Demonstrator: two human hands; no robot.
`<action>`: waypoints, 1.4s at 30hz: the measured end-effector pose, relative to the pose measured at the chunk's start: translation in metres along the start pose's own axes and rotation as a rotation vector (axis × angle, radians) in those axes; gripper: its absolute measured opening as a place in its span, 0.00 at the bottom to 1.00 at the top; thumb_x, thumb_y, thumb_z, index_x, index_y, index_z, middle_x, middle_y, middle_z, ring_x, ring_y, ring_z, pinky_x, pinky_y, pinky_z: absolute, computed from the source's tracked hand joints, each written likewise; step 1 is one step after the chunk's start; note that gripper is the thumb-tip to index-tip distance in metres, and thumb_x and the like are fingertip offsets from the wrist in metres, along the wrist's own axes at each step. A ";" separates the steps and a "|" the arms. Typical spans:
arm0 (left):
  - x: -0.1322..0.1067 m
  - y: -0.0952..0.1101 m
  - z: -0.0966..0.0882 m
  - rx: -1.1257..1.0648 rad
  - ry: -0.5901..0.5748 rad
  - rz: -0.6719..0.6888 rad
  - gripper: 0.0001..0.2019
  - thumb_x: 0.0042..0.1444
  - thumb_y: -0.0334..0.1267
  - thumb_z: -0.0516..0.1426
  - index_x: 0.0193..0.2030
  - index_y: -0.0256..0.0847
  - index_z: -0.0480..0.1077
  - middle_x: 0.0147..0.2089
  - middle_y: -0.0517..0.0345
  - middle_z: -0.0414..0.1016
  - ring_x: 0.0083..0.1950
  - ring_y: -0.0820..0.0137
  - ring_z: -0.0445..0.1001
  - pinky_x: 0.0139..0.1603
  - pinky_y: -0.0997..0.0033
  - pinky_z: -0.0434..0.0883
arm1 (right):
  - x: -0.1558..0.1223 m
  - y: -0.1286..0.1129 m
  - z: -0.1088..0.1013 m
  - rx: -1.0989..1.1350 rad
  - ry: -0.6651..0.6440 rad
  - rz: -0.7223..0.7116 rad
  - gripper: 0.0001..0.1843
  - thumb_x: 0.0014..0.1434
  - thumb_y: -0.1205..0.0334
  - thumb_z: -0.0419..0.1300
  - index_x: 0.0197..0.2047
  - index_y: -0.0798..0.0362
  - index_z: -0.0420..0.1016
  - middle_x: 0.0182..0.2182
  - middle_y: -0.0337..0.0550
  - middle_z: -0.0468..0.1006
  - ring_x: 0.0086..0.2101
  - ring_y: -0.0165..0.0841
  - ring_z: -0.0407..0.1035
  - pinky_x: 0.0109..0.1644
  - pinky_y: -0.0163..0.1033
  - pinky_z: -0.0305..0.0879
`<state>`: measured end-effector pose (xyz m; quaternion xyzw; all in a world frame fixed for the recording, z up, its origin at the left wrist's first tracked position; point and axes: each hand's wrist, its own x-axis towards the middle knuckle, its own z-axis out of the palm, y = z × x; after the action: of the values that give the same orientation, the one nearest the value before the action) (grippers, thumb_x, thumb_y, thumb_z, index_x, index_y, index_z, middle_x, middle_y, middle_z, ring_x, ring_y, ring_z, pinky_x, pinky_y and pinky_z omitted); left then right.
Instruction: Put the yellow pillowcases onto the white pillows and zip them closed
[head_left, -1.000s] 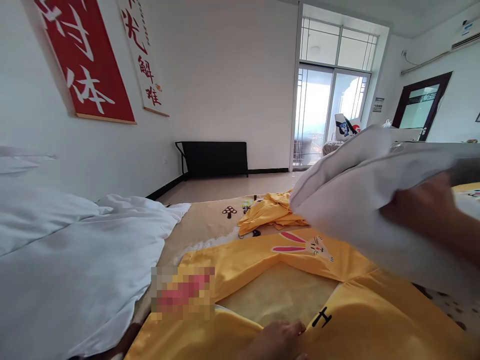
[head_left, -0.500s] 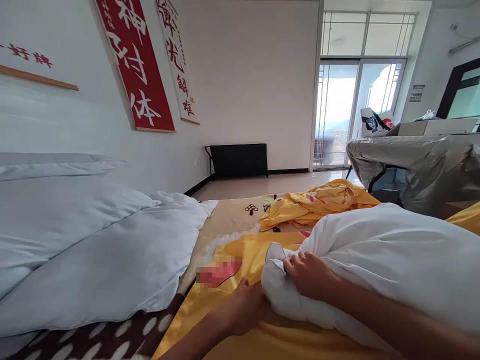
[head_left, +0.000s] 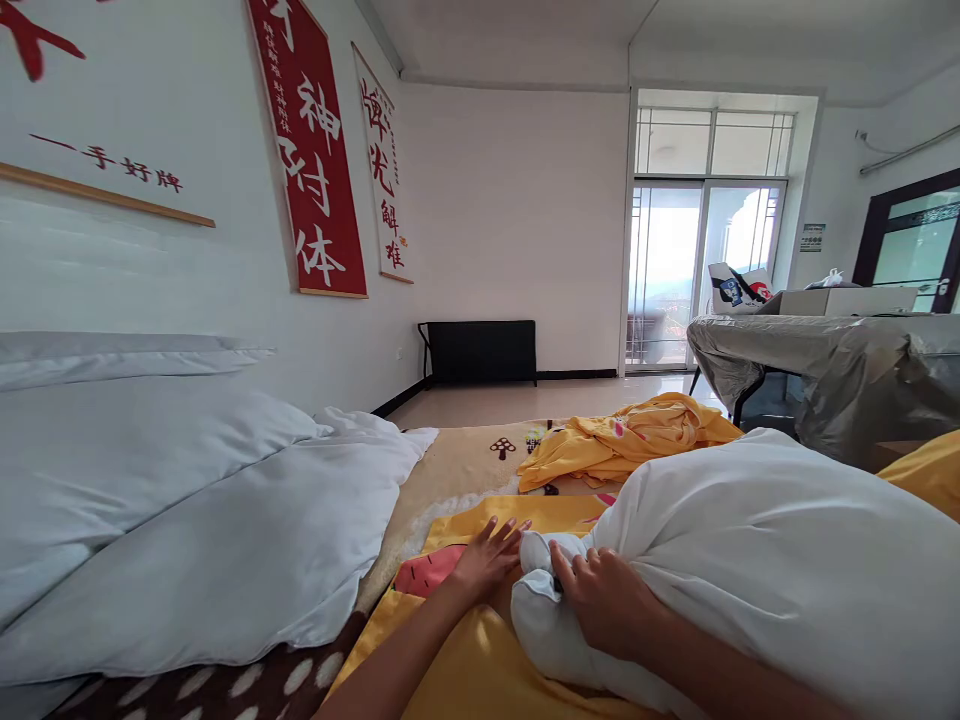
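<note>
A plump white pillow (head_left: 780, 540) lies on the right, its narrow end bunched up. My right hand (head_left: 611, 605) has its fingers wrapped round this gathered corner, with the thumb side toward me partly hidden. Just left of the corner, my left hand (head_left: 491, 562) lies with fingers stretched and spread over a yellow pillowcase (head_left: 457, 655). That hand's fingertips come close to the pillow's tip; whether they touch it I cannot tell. A pink watermelon print (head_left: 427, 572) shows on the yellow cloth beside my left wrist.
White pillows (head_left: 225, 560) are piled on the left against the wall. Crumpled yellow bedding (head_left: 637, 440) rests farther back on a patterned beige blanket (head_left: 457, 455). A plastic-covered table (head_left: 810, 350) stands at the back right, a black folded piece of furniture (head_left: 480, 350) by the far wall.
My left hand has moved forward and opened from a curled shape to spread fingers. My right hand keeps its hold on the pillow corner. The view has tilted up.
</note>
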<state>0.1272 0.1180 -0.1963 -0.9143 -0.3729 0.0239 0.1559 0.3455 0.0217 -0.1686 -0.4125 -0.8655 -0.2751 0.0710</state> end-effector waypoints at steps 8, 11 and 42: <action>0.034 0.010 -0.055 0.112 0.118 -0.055 0.20 0.61 0.30 0.44 0.57 0.46 0.64 0.49 0.47 0.72 0.53 0.61 0.67 0.55 0.58 0.59 | 0.011 -0.014 -0.016 0.078 -0.142 -0.145 0.31 0.52 0.65 0.51 0.59 0.67 0.58 0.29 0.53 0.77 0.26 0.41 0.72 0.24 0.42 0.58; 0.038 0.015 -0.077 0.132 0.118 -0.046 0.19 0.59 0.28 0.45 0.53 0.45 0.67 0.45 0.49 0.73 0.48 0.63 0.69 0.50 0.62 0.61 | 0.022 -0.004 -0.024 0.123 -0.197 -0.175 0.20 0.52 0.64 0.52 0.48 0.62 0.69 0.27 0.51 0.77 0.27 0.41 0.73 0.27 0.41 0.63; 0.007 0.068 -0.162 -0.152 0.157 -0.497 0.17 0.56 0.30 0.44 0.52 0.36 0.63 0.38 0.47 0.76 0.41 0.61 0.75 0.37 0.67 0.68 | 0.059 0.046 -0.058 0.205 -0.188 -0.041 0.14 0.55 0.65 0.50 0.38 0.59 0.75 0.36 0.54 0.78 0.37 0.42 0.73 0.39 0.41 0.64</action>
<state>0.2036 0.0337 -0.0626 -0.8029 -0.5735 -0.1140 0.1162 0.3360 0.0536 -0.0800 -0.4093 -0.9002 -0.1467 0.0255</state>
